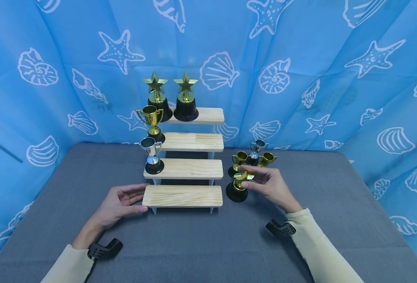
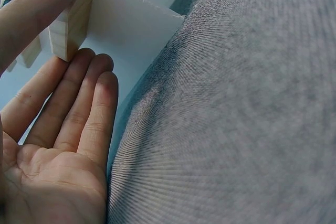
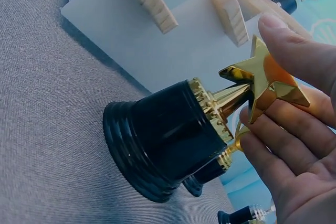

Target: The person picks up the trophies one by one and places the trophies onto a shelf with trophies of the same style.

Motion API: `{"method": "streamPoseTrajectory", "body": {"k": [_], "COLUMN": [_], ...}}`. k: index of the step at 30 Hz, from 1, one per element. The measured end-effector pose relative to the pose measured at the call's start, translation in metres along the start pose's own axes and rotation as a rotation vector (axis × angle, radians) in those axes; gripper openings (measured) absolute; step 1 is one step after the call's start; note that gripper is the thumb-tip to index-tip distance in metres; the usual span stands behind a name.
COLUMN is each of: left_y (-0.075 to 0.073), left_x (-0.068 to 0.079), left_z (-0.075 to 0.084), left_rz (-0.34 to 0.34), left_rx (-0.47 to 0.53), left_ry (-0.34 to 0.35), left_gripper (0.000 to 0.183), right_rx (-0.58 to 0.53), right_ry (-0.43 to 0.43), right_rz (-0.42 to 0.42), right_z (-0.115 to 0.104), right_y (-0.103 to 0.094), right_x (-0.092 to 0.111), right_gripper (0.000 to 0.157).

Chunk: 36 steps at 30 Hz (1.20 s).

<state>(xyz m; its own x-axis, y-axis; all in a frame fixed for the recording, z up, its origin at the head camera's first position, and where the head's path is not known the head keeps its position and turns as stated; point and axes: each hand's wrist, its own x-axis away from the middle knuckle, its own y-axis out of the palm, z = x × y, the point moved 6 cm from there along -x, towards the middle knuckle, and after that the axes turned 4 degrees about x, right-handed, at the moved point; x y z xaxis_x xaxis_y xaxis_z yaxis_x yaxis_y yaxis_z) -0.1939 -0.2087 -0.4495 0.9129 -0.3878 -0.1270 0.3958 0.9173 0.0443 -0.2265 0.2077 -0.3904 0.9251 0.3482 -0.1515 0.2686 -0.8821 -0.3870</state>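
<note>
My right hand [image 1: 270, 184] pinches a gold star trophy [image 3: 170, 140] by its star, thumb on one face and fingers behind. The trophy's round black base is upright, close over or on the grey cloth right of the shelf. At the bottom step's left end, my left hand [image 1: 118, 206] rests with extended fingers; in the left wrist view its fingertips touch the board end [image 2: 68, 38]. The four-tier wooden stand [image 1: 185, 196] bears two star trophies [image 1: 186, 98] on top, a gold cup [image 1: 152, 118] on the tier below and a silver cup [image 1: 152, 151] under that, all toward the left.
Behind my right hand stand two gold cups, one at the left [image 1: 240, 158] and one at the right [image 1: 267, 158], with a silver cup [image 1: 258, 147] farther back. A grey cloth [image 1: 194, 251] covers the table. Blue shell-patterned curtain [image 1: 300, 59] hangs behind the stand.
</note>
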Motion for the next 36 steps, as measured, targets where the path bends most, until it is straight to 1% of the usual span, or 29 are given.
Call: {"method": "streamPoseTrajectory", "body": {"k": [4,13,20,24,30,36], "left_y": [0.000,0.001,0.001,0.001,0.000,0.000], "left_x": [0.000,0.000,0.000,0.000,0.000,0.000], "left_z": [0.000,0.000,0.001,0.000,0.000,-0.001], "left_rz": [0.002,0.017,0.017,0.020,0.032,0.037], "left_rx": [0.000,-0.018,-0.009,-0.007,-0.007,-0.013], "left_ry": [-0.004,-0.024,-0.019,-0.022,-0.041,-0.050], "left_gripper": [0.070,0.070,0.070,0.070,0.071,0.071], "right_rx": [0.012,0.072,0.155,0.190,0.180,0.162], "right_ry": [0.010,0.065,0.104,0.104,0.088,0.089], "right_rz": [-0.008,-0.011,-0.008,-0.014,-0.014,-0.019], "right_z": [0.004,0.011,0.018,0.022,0.030,0.038], "right_y": [0.002,0.004,0.004,0.005,0.007,0.008], "right_x": [0.000,-0.002,-0.002,-0.002,-0.003,-0.004], "right_gripper": [0.051,0.049,0.046,0.043,0.035,0.034]}}
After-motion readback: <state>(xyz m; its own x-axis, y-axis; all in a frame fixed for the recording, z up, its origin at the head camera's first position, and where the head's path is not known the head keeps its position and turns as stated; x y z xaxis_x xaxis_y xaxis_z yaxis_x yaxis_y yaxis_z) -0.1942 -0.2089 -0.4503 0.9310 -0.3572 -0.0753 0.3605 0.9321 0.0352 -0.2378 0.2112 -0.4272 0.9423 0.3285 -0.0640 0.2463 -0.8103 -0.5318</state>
